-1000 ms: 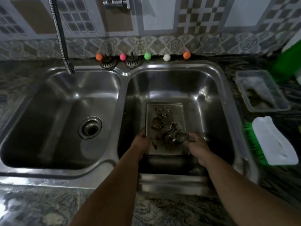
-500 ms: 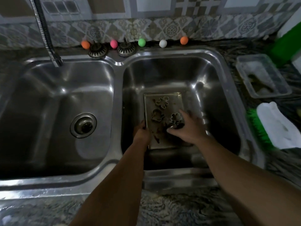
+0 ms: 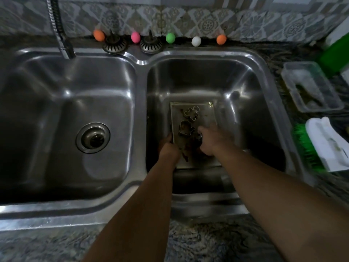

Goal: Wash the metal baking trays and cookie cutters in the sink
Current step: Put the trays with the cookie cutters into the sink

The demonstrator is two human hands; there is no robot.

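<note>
1. Down in the right basin of the double sink (image 3: 143, 61), the baking tray (image 3: 205, 118) lies flat on the basin floor, its long axis running from the near wall away toward the back wall.
2. On the tray's far half sit two cookie cutters: a gingerbread-man cutter (image 3: 192, 112) nearest the far edge, and a mitten-like cutter (image 3: 186, 128) just nearer than it, toward the tray's left side.
3. At the tray's left edge, about midway along, the left hand (image 3: 168, 147) grips the rim, fingers curled round it.
4. Over the tray's right half, the right hand (image 3: 212, 139) lies knuckles up, its fingers curled down onto a third cutter that is mostly hidden beneath them; it looks like a pinch, though the hold itself is covered.
5. Both loose cutters lie beyond and to the left of the right hand, the mitten one just beside its fingertips, so that hand looks the nearer for gathering them.
6. Left of the tray, over the other basin, hangs the tap (image 3: 62, 42); no water shows, so washing seems not yet begun.
</note>
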